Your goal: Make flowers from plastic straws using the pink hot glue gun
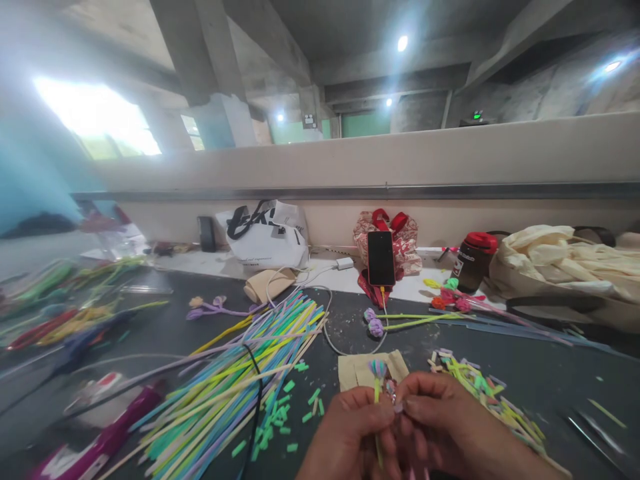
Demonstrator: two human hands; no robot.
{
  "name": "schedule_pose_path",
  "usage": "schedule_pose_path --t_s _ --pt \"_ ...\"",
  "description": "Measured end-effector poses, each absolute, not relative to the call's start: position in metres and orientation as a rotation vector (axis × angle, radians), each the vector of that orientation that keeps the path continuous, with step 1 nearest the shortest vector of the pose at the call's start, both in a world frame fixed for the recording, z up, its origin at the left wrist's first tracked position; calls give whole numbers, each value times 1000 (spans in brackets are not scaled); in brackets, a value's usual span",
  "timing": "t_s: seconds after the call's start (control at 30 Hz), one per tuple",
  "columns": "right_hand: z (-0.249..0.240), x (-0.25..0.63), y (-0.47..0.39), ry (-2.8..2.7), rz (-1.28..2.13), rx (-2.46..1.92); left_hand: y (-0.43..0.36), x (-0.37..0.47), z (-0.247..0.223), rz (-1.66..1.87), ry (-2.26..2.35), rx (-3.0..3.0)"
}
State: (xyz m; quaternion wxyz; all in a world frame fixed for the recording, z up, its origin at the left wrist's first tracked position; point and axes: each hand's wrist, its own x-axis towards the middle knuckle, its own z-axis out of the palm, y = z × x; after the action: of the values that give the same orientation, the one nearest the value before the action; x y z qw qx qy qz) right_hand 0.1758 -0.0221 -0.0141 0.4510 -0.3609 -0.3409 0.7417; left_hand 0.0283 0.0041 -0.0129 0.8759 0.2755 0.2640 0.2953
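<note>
Both hands are close together at the bottom, right of centre. My left hand (pixel 353 430) pinches a yellow-green stem that carries a small striped blue and purple flower head (pixel 378 369). My right hand (pixel 440 420) has its thumb and finger closed at a small pale piece (pixel 398 405) right beside the stem; the piece is too small to name. Behind the fingertips a tan cloth (pixel 353 370) lies on the dark table. Colourful fuzzy stems (pixel 240 380) are piled to the left of my hands, and short cut pieces (pixel 493 393) are heaped to the right.
Green snippets (pixel 280 417) lie beside the stem pile. A magenta tool (pixel 107 437) is at the lower left. Further back are a phone (pixel 381 259) with a cable, purple flowers (pixel 376 327), a white bag (pixel 270 240) and a red-lidded bottle (pixel 473 263). Metal tweezers (pixel 595 437) lie right.
</note>
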Motion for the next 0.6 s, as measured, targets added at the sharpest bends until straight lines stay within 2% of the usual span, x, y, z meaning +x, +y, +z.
schedule_pose_path --t_s 0.07,0.17,0.3,0.43,0.6 --pt "-4 180 -23 -1086 1578 -1072 4 27 -9 584 598 560" --pt "13 188 -26 -1651 901 -1268 4 25 -6 587 635 562" --pt "13 195 -27 -2077 396 -1053 3 27 -15 610 570 563" --pt "-4 198 -23 -2239 162 -954 5 29 -26 605 520 555" --pt "12 201 -24 -2180 387 -1045 4 26 -21 557 516 595"
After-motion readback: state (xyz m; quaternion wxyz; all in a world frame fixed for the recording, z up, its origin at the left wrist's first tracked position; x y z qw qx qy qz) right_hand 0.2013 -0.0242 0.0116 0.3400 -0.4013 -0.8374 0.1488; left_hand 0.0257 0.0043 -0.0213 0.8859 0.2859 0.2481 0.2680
